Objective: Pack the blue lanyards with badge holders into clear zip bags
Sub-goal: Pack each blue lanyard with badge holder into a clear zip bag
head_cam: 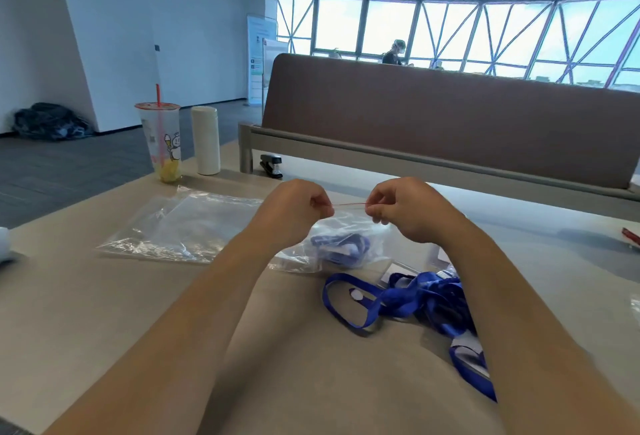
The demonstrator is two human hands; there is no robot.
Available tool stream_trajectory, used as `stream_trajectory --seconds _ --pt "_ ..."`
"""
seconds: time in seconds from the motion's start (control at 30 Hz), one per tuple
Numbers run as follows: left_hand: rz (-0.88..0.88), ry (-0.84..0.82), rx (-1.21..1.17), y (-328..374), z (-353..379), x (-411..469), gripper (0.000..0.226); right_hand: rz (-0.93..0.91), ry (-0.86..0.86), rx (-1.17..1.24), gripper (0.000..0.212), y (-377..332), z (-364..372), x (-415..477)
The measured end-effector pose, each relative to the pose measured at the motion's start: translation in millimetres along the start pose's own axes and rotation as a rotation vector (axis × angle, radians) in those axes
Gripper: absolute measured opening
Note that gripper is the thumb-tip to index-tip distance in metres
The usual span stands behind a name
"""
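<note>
Both left hand (294,209) and right hand (405,209) pinch a crinkly clear bag's (360,226) red zip (349,205).

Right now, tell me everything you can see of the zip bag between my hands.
The zip bag is clear, crinkled thin plastic with a red zip strip along its top. The left hand and right hand each pinch one end of that strip, holding it taut. A bundled blue lanyard sits inside. Its bottom rests on the beige table, beside empty clear bags.
</note>
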State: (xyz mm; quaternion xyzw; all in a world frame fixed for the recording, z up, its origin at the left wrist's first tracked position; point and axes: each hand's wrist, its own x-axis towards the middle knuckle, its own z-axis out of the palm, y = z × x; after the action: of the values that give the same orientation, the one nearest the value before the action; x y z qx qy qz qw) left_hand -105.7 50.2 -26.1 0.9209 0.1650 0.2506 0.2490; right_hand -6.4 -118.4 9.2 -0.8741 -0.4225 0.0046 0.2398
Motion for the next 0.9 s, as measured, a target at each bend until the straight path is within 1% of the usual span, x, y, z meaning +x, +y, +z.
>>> stream_trajectory --seconds 0.07,0.17,0.2,0.3,0.33,0.43,0.53,0.6,0.73,0.9 --pt "0.005 -0.003 0.061 7.3 -2.7 2.3 0.011 0.003 0.022 -0.026 0.008 -1.0 2.3 1.2" --pt "0.082 0.009 0.066 20.6 -2.9 2.1 0.029 -0.006 0.049 -0.058 0.009 -5.9 4.5 1.7" --pt "0.105 -0.009 0.063 25.5 -2.2 1.0 0.030 -0.011 0.051 -0.065 0.009 -7.4 4.2 1.4" --pt "0.119 -0.019 0.090 34.6 2.5 -2.8 0.017 -0.018 0.061 -0.074 0.009 -8.3 2.6 -2.9" --pt "0.105 -0.009 0.083 35.6 3.1 -4.6 0.017 -0.013 0.077 -0.071 0.007 -6.6 2.0 -5.2" --pt "0.081 0.011 0.070 34.6 2.8 -10.4 0.016 0.014 0.149 -0.032 0.005 0.3 -1.8 -13.8" --pt "0.092 0.020 0.051 37.8 0.4 -16.0 0.013 0.022 0.182 0.082 0.006 1.8 -5.3 -23.1" --pt "0.083 0.020 0.046 37.6 0.3 -16.8 0.016 0.043 0.201 0.123 0.004 1.0 -5.0 -24.8" --pt "0.073 0.009 0.048 39.1 -3.9 -21.0 0.020 0.096 0.216 0.186 0.007 -1.1 -6.3 -29.5" --pt "0.042 0.008 0.086 39.4 -10.4 -30.9 0.016 0.132 0.272 0.225 0.005 -5.8 -5.1 -34.5"
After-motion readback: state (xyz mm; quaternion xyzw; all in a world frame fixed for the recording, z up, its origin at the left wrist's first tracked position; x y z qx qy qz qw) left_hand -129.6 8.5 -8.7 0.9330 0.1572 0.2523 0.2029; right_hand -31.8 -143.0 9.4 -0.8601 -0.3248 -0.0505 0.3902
